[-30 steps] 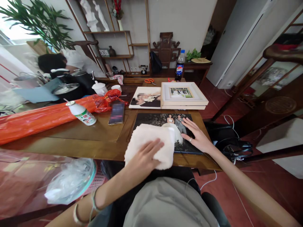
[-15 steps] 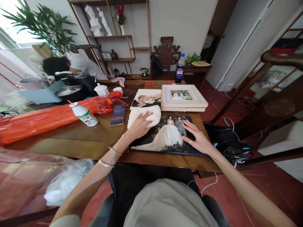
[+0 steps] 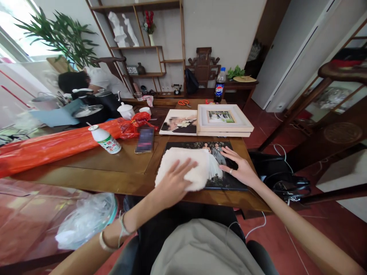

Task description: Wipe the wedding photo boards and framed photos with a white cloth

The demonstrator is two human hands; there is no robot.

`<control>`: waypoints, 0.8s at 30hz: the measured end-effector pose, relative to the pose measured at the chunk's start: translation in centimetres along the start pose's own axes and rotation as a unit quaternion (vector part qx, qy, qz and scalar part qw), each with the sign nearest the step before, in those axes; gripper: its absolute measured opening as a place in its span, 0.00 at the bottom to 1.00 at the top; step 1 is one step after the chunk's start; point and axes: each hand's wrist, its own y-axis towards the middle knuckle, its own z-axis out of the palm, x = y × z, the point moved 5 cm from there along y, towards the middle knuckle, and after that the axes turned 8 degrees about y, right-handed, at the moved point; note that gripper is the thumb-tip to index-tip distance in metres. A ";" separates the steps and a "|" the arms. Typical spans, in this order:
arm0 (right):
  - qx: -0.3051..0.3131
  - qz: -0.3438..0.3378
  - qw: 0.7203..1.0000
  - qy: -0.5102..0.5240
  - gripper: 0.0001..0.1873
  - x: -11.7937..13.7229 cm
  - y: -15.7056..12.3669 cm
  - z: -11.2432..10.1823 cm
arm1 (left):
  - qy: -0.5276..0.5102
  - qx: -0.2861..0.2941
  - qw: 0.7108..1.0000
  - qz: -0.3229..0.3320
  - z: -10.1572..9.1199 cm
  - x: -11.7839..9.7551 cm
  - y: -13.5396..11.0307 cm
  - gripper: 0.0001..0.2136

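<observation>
A dark wedding photo panel lies flat at the table's front edge. My left hand rests spread on a fluffy white cloth, pressing it onto the panel's left part. The cloth hides much of the white gown's train. On the panel's right side lies my right hand, fingers apart, with a ring on one finger. Behind the panel are another photo panel and stacked pale frames, the upper one holding a small picture.
On the wooden table are a phone, a white bottle, a long red-wrapped bundle, orange-handled scissors and a cola bottle. Pots and a person are at the back left.
My left hand and the white cloth have moved toward me across the panel, uncovering the photo panel behind. My right hand has stayed nearly in place.
</observation>
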 end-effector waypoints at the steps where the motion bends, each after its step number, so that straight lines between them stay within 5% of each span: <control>1: 0.000 0.001 1.000 -0.005 0.29 0.1 0.0 0.1 | 0.005 0.004 1.000 -0.027 0.2 1.5 0.6 0.10; 6: 0.002 0.000 1.000 -0.028 0.31 0.5 -0.1 0.7 | 0.036 -0.007 0.993 -0.110 1.4 9.0 4.2 0.13; 9: -0.002 -0.003 0.999 -0.033 0.30 0.5 -0.2 0.8 | 0.048 0.000 0.993 -0.105 1.9 10.0 5.1 0.12; 12: -0.009 -0.003 1.000 -0.028 0.30 0.4 -0.3 0.7 | 0.050 0.015 0.996 -0.068 1.9 7.7 4.1 0.11; 19: -0.027 0.003 1.000 -0.012 0.28 0.4 0.1 0.3 | -0.003 -0.027 0.998 0.055 -0.2 -1.9 -1.3 0.06; 21: -0.035 0.002 0.999 -0.006 0.28 0.4 0.3 0.1 | -0.013 -0.023 0.998 0.062 -0.6 -2.1 -1.6 0.06; 24: -0.044 0.007 0.999 0.012 0.27 0.2 0.4 -0.2 | -0.018 -0.013 1.000 0.009 -1.0 0.4 -0.5 0.08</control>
